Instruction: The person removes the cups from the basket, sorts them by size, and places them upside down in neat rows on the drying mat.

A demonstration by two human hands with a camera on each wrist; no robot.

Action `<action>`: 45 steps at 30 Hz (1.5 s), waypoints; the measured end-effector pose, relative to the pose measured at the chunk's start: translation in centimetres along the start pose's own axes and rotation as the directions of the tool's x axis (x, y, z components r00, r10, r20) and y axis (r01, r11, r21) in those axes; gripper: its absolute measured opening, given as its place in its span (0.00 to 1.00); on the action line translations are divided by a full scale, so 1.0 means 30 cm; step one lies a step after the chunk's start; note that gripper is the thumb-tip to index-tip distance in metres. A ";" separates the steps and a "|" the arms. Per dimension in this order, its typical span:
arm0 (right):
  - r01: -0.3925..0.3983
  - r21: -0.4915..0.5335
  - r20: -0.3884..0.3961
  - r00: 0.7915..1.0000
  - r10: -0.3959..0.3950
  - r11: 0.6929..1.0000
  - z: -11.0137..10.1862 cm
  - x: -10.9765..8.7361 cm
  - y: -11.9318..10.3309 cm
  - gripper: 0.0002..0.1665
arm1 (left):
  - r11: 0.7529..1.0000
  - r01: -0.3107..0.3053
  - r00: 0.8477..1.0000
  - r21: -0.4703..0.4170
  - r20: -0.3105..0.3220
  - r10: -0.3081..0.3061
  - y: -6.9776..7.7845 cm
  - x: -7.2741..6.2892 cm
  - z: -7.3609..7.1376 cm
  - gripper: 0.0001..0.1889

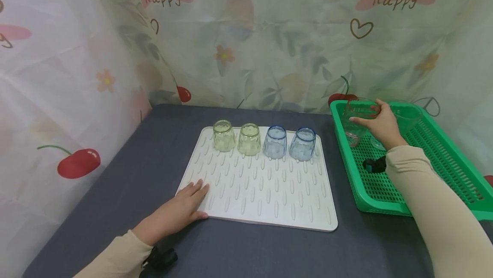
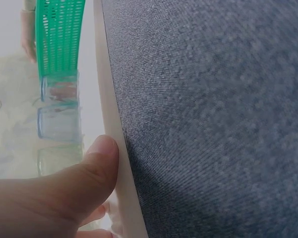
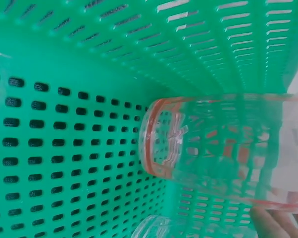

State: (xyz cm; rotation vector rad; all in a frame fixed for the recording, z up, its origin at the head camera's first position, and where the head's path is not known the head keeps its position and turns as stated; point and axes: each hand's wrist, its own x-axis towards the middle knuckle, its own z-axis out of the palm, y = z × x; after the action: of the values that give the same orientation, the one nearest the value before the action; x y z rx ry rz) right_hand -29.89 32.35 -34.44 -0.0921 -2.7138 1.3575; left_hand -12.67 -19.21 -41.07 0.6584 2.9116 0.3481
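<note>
Gripping a clear glass (image 1: 353, 134) with the right hand (image 1: 381, 126): what may slip or knock

The green basket (image 1: 379, 206) surrounds the right hand; if the clear glass, which is inside it, is drawn out too low, I judge that it may strike the rim and pull the basket also. The white mat (image 1: 265, 201) lies under the left hand (image 1: 182, 207), whose fingers rest almost straight on the near corner and grasp nothing; should this hand push unevenly, the mat could shift, and the two blue glasses (image 1: 275, 145) and two green glasses (image 1: 249, 141), in a row beyond it, could slide together. Just beside the right hand, a second glass (image 1: 408, 117) is in the basket; it could be hit, because the space there seems narrow. The grip is the finest matter: the right hand is partly open, thumb and fingers around the clear glass near its mouth; a smooth wall could slip from them; whether its base touches the basket floor, I cannot tell.

Beyond both hands hangs a pale curtain (image 1: 269, 51); before it, beneath both hands, spreads the dark table (image 1: 154, 149), woven-looking in the left wrist view; the curtain's prints are cherries, flowers and small hearts.
</note>
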 end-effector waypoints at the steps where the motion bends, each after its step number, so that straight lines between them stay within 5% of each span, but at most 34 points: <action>1: -0.001 0.000 -0.001 1.000 0.001 1.000 -0.001 -0.005 -0.003 0.67 | 1.000 0.000 1.000 0.006 -0.001 0.000 0.000 0.000 0.000 0.38; 17: -0.035 -0.109 0.061 0.997 0.042 0.993 -0.079 -0.076 -0.053 0.70 | 0.995 0.091 0.992 -0.032 0.091 -0.088 0.007 0.022 -0.086 0.32; 26: -0.034 -0.046 0.053 0.998 0.036 0.998 -0.151 -0.114 -0.083 0.68 | 0.982 0.134 0.991 -0.133 0.014 -0.134 0.016 0.013 -0.201 0.33; 32: -0.022 -0.008 0.003 1.000 0.022 1.000 -0.193 -0.144 -0.122 0.62 | 0.975 0.118 0.983 -0.188 -0.114 -0.141 0.032 0.000 -0.262 0.32; 39: 0.041 0.147 -0.076 0.997 -0.030 0.988 -0.228 -0.182 -0.183 0.54 | 0.966 0.051 0.943 -0.253 -0.306 -0.130 0.072 -0.031 -0.303 0.29; 45: 0.141 0.355 -0.098 0.989 -0.114 0.924 -0.223 -0.240 -0.261 0.54 | 0.951 -0.078 0.881 -0.301 -0.468 -0.075 0.115 -0.027 -0.302 0.29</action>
State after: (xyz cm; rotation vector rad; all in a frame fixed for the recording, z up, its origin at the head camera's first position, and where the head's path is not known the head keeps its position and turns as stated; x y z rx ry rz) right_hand -21.98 32.22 -24.67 0.0619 -2.3166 1.7446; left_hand -12.19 -18.30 -31.39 0.5895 3.1835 1.0899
